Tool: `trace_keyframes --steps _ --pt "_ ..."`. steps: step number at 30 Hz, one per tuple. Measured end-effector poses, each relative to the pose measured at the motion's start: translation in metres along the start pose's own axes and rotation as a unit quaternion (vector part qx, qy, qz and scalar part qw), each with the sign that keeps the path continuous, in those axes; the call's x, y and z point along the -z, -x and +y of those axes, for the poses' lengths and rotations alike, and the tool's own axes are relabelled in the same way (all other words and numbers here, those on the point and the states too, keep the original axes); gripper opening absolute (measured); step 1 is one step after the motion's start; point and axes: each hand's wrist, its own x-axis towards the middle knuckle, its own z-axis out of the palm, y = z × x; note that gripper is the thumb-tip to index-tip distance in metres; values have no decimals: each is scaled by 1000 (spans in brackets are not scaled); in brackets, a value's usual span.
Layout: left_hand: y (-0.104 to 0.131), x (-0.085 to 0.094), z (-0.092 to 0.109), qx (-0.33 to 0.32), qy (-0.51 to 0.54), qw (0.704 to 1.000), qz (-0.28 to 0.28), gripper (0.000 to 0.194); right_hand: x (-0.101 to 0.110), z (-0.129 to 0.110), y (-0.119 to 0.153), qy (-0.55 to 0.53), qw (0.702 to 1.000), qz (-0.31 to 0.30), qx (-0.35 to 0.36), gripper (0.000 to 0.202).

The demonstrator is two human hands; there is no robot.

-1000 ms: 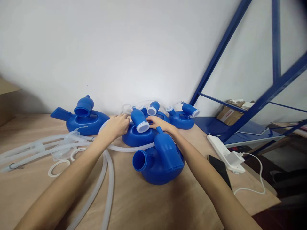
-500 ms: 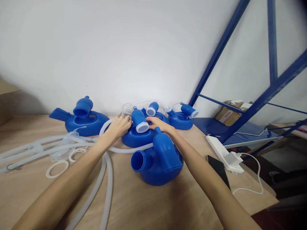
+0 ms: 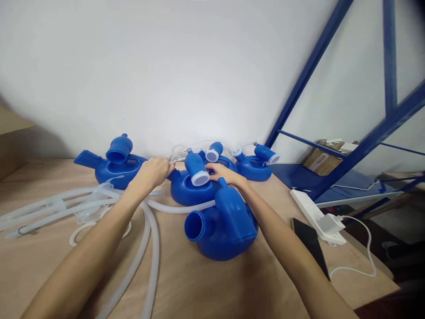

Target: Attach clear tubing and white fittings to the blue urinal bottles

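Observation:
My left hand (image 3: 156, 172) is closed at the neck end of the middle blue bottle (image 3: 191, 190); what its fingers hold is hidden. At that bottle's right side my right hand (image 3: 224, 173) has its fingers curled at the handle, beside a blue cup-shaped piece with a white rim (image 3: 195, 166). Nearer to me stands another blue bottle (image 3: 219, 243), its round mouth facing left and a blue cap piece (image 3: 232, 212) leaning on it. Translucent hoses (image 3: 154, 248) run over the table by my left forearm.
Blue bottles stand at the back left (image 3: 113, 173) and back right (image 3: 254, 170). White rings (image 3: 78, 232) lie at left. A power strip (image 3: 310, 210), black phone (image 3: 308, 241) and blue metal rack (image 3: 305, 79) are at right.
My left hand has moved left and closed near the bottle's neck, which now shows. The hose loop beside it has dropped. The view has shifted slightly; my right hand stays by the handle.

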Motion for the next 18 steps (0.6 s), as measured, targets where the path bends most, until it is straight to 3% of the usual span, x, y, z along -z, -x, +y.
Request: trace_keyframes --steps 9,18 --pt "-7 -9 6 -67 -42 997 13 48 5 -4 15 1 1000 -20 5 25" --pt "-11 -24 4 -53 -17 998 43 49 7 -9 15 -11 1000 -12 5 32"
